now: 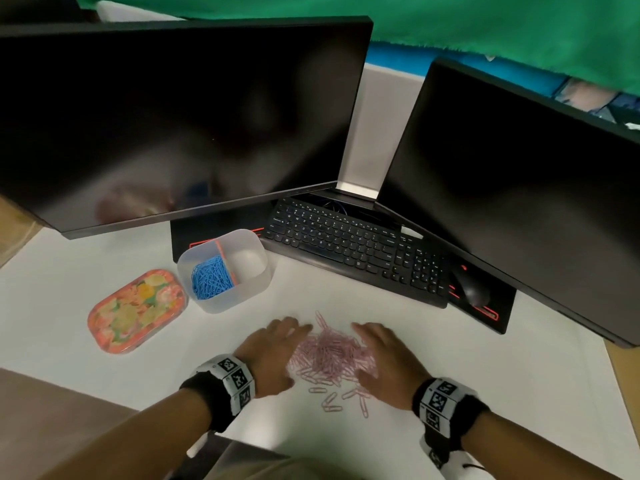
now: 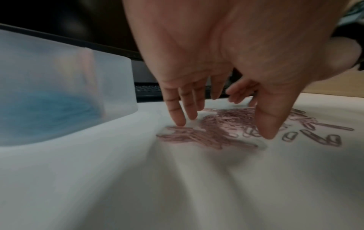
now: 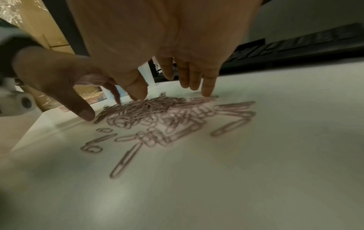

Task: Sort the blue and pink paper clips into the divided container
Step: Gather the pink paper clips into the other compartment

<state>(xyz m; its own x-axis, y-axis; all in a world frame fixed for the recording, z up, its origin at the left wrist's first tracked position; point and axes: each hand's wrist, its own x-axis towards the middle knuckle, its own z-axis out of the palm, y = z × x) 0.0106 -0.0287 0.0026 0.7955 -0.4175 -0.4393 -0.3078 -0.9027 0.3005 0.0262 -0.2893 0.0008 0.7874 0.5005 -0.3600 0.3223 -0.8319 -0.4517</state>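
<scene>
A heap of pink paper clips (image 1: 330, 356) (image 2: 216, 129) (image 3: 157, 112) lies on the white desk, with a few strays (image 1: 332, 401) on the near side. My left hand (image 1: 277, 351) (image 2: 220, 123) flanks the heap's left side, fingers straight and pointing down to the desk. My right hand (image 1: 381, 358) (image 3: 149, 99) flanks its right side the same way, fingertips at the clips. Neither hand grips anything. The translucent divided container (image 1: 242, 296) (image 2: 65, 93) stands further back on the left. Blue paper clips (image 1: 211, 277) fill its left compartment; the right compartment looks empty.
An orange floral tin (image 1: 135, 310) lies left of the container. A black keyboard (image 1: 353, 247) and mouse (image 1: 471, 287) sit behind the heap, under two dark monitors (image 1: 173, 116). The desk's near edge (image 1: 138, 407) runs just below my left wrist.
</scene>
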